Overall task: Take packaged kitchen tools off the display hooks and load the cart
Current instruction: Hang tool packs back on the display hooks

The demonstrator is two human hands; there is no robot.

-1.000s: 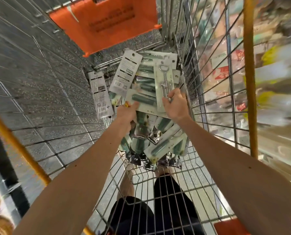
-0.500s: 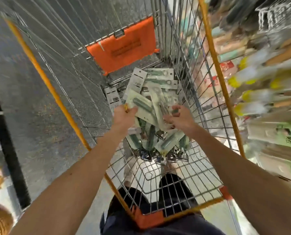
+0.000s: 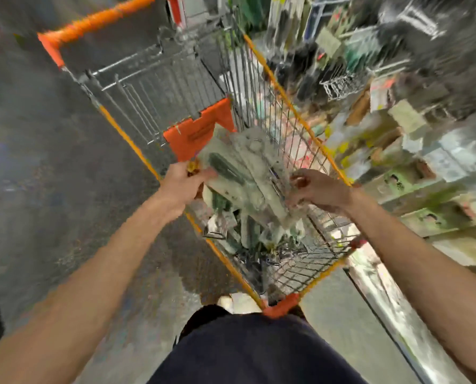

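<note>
Head view: you are holding a bundle of packaged tools (image 3: 239, 173) over the cart (image 3: 295, 106), between its orange rims, likely so the whole load goes in together. Your left hand (image 3: 180, 187) is gripping the bundle's left edge, fingers curled round it. Your right hand (image 3: 318, 189) is curling at the right edge, and blur is hiding whether it grips. The display shelves (image 3: 397, 120) on the right are showing only as smear, with no labels readable.
</note>
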